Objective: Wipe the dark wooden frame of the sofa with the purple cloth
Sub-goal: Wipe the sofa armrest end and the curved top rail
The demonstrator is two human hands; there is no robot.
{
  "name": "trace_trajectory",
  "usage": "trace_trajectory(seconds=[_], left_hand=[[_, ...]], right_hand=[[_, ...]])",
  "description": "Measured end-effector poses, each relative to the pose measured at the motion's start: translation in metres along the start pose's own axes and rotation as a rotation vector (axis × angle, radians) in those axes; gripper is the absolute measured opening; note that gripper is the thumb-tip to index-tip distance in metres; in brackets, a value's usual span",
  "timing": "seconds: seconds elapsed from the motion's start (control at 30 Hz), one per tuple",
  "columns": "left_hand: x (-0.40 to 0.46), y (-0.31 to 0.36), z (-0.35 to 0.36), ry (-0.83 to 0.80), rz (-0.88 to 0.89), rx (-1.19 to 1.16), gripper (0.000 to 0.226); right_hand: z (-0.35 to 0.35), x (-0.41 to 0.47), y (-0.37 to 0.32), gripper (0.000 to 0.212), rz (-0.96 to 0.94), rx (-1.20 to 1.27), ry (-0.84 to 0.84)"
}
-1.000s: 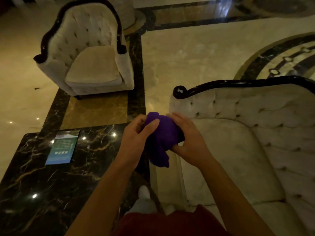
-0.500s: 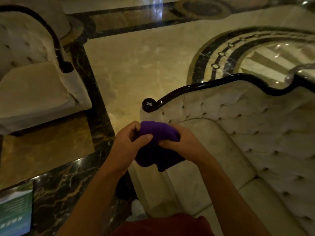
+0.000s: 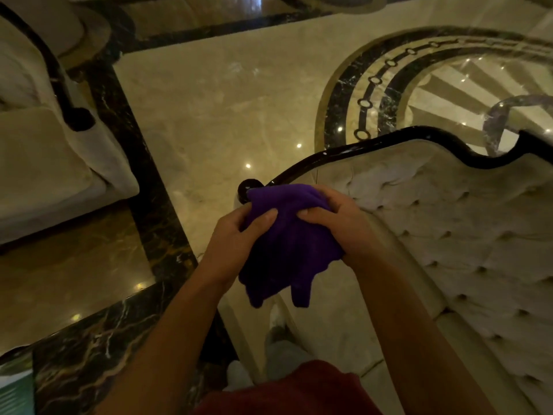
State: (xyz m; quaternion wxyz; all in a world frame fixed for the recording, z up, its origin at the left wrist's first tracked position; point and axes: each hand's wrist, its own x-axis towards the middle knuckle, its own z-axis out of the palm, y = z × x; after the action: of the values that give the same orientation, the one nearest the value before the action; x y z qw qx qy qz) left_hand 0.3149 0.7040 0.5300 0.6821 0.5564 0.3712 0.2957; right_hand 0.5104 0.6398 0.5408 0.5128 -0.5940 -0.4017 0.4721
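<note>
A purple cloth (image 3: 287, 244) hangs bunched between both hands, loose ends dangling below. My left hand (image 3: 236, 244) grips its left side and my right hand (image 3: 335, 223) grips its right side. The cloth's top edge lies at the scrolled end (image 3: 248, 188) of the sofa's dark wooden frame (image 3: 374, 145), and whether it touches is hard to tell. The glossy frame curves up and right along the top of the cream tufted sofa back (image 3: 463, 235).
A cream armchair (image 3: 54, 163) with its own dark trim stands at the left. A dark marble table (image 3: 89, 339) with a green card (image 3: 15, 390) sits at the lower left. Polished marble floor (image 3: 224, 100) lies beyond the sofa.
The view has swung right and closer to the sofa. Both hands with the cloth have come up to the scrolled end of the dark frame; the armchair has slid off to the left.
</note>
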Motion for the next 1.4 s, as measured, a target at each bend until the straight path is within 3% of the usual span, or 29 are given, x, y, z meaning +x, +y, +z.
trace_trajectory(seconds=[0.17, 0.23, 0.33, 0.43, 0.53, 0.67, 0.73, 0.83, 0.93, 1.0, 1.13, 1.27, 1.33, 1.4], left_hand=[[0.053, 0.003, 0.001, 0.05, 0.058, -0.037, 0.023], [0.073, 0.008, 0.002, -0.012, 0.042, -0.039, 0.027], [0.095, 0.01, 0.003, -0.173, -0.086, -0.098, 0.055], [0.114, 0.0, 0.004, -0.228, -0.188, -0.099, 0.075], [0.137, -0.005, 0.009, -0.189, -0.21, -0.065, 0.064], [0.173, -0.01, 0.008, -0.019, -0.137, 0.174, 0.014], [0.196, -0.009, 0.007, 0.088, -0.137, 0.255, 0.023], [0.227, -0.001, 0.009, 0.225, -0.278, 0.048, 0.027], [0.24, 0.007, 0.008, 0.152, -0.405, -0.237, 0.025], [0.245, 0.013, 0.0, 0.078, -0.435, -0.308, 0.027], [0.26, 0.016, -0.012, 0.003, -0.558, -0.397, 0.032], [0.274, 0.022, -0.013, -0.12, -0.54, -0.296, 0.033], [0.284, 0.023, -0.013, -0.123, -0.329, 0.04, 0.022], [0.295, 0.022, -0.019, -0.133, 0.029, 0.397, 0.024]], right_hand=[[-0.032, 0.065, -0.008, 0.024, 0.01, -0.266, -0.1], [-0.044, 0.092, -0.016, 0.019, -0.009, -0.364, -0.157], [-0.055, 0.125, -0.043, 0.015, -0.084, -0.41, -0.23], [-0.065, 0.147, -0.063, 0.022, -0.155, -0.348, -0.282], [-0.076, 0.158, -0.068, 0.029, -0.232, -0.346, -0.241], [-0.095, 0.159, -0.067, 0.034, -0.332, -0.405, -0.201], [-0.102, 0.156, -0.059, 0.035, -0.389, -0.502, -0.128], [-0.101, 0.149, -0.042, 0.037, -0.395, -0.727, -0.026], [-0.086, 0.14, -0.02, 0.039, -0.273, -0.882, -0.026], [-0.077, 0.134, -0.006, 0.042, -0.22, -0.743, 0.073], [-0.068, 0.164, 0.001, 0.047, 0.022, 0.017, 0.474], [-0.043, 0.201, 0.015, 0.085, 0.435, 0.475, 0.302], [-0.03, 0.208, 0.028, 0.097, 0.467, 0.59, 0.263], [-0.025, 0.212, 0.042, 0.095, 0.413, 0.652, 0.3]])
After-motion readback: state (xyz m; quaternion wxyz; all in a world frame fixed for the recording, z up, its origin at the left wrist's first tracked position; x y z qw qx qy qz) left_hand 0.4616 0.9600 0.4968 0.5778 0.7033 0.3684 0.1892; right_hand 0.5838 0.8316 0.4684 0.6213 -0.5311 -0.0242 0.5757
